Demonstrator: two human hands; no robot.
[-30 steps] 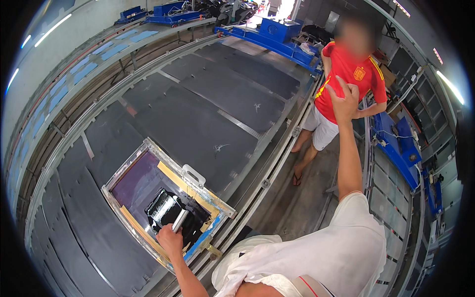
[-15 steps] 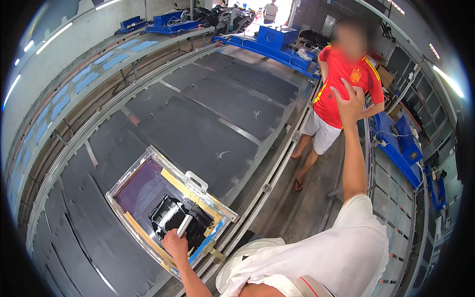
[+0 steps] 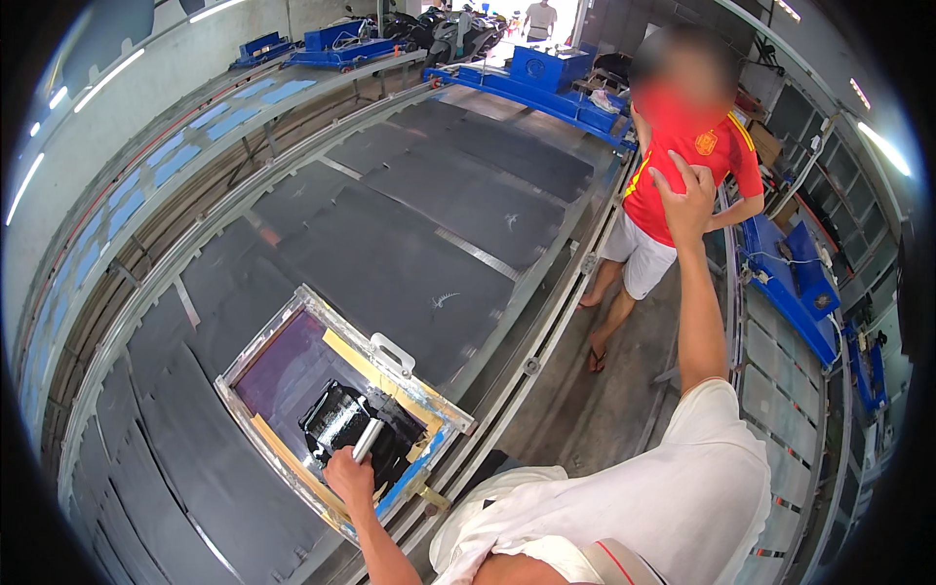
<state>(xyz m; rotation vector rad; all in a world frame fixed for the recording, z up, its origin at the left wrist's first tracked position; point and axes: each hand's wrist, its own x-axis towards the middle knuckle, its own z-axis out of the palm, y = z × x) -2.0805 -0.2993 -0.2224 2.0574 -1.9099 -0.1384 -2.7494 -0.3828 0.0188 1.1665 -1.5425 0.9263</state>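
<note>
My left hand (image 3: 349, 476) is closed around the pale metal handle of a squeegee (image 3: 369, 439), low in the view. The squeegee rests inside a screen-printing frame (image 3: 255, 343), and its lower part is hard to make out against glossy black ink (image 3: 331, 417). Yellowish tape lines two inner sides of the frame, and a white loop handle (image 3: 393, 353) stands on its far right side. Beneath it lie dark grey sheets (image 3: 390, 258). Raised at the right, my right hand (image 3: 688, 207) holds nothing, its fingers apart, in front of a person in a red shirt.
That person (image 3: 651, 255) stands in the aisle beyond the table's metal rail (image 3: 531, 367). Blue machines (image 3: 552, 76) sit on rails at the far end and right. Light-blue pieces (image 3: 177, 166) lie on another table at the left. Motorbikes (image 3: 460, 37) are parked near the doorway.
The whole view has shifted slightly. The person in red has leaned a little toward me. My left hand keeps its grip on the squeegee, and my right hand stays raised.
</note>
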